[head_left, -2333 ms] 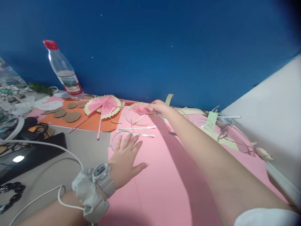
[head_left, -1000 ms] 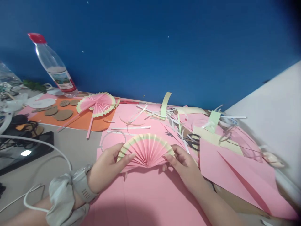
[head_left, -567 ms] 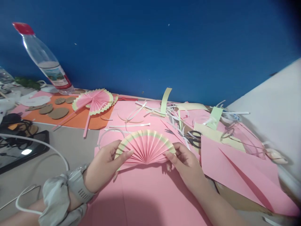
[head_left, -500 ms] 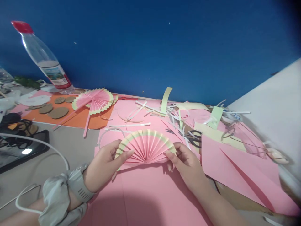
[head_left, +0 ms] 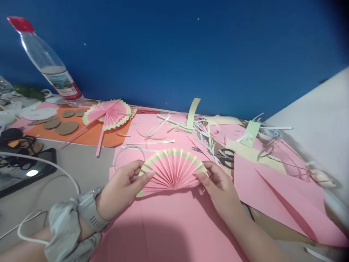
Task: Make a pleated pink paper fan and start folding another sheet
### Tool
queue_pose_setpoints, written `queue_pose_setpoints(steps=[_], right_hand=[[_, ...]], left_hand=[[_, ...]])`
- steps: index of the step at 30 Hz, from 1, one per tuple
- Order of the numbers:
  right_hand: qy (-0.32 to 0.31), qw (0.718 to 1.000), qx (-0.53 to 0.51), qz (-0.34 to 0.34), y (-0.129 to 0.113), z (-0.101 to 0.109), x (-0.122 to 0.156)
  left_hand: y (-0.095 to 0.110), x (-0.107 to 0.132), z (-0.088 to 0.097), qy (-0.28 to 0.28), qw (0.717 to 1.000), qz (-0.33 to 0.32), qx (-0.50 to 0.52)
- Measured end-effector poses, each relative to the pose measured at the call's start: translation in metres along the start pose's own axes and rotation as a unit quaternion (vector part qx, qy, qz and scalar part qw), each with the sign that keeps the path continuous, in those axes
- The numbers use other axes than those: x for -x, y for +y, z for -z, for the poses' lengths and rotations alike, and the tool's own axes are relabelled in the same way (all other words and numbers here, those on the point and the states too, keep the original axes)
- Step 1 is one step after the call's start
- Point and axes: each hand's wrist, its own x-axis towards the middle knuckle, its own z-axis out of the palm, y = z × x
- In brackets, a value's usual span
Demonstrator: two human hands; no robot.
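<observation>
A pleated paper fan (head_left: 174, 171), pink with a pale yellow and green rim, is spread into a half circle above pink paper (head_left: 166, 225). My left hand (head_left: 131, 182) pinches its left end, thumb on the front face. At the opposite end my right hand (head_left: 216, 183) grips the pleats between thumb and fingers. The fingertips behind the fan are partly hidden. Just beyond my right hand lie black-handled scissors (head_left: 226, 158), their blades partly under paper strips.
Two finished-looking pink fans (head_left: 113, 114) with stick handles overlap on orange paper (head_left: 81, 136), beside cardboard discs (head_left: 67, 128). A red-capped bottle (head_left: 54, 72) leans near the blue wall. Paper scraps (head_left: 201, 134) spread behind the hands. A dark phone or tablet (head_left: 27, 174) and cables lie left.
Both hands and the fan have shifted slightly to the right. The fan stays spread between them, and the camera view has moved a little.
</observation>
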Motion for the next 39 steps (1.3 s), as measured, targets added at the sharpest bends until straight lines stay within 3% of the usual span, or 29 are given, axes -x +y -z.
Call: queue_pose_setpoints(steps=[12,19,39], right_hand=[[0.053,0.998,0.035,0.013,0.004,0.002,0.0],[0.052,0.999,0.004,0.017,0.006,0.002,0.001],[0.071,0.997,0.013,0.032,0.006,0.002,0.0]], left_hand=[[-0.004,0.002,0.0,-0.025,0.997,0.044,0.052],[-0.012,0.002,0.0,-0.038,0.997,0.039,0.053],[-0.009,0.002,0.001,-0.051,0.997,0.026,0.056]])
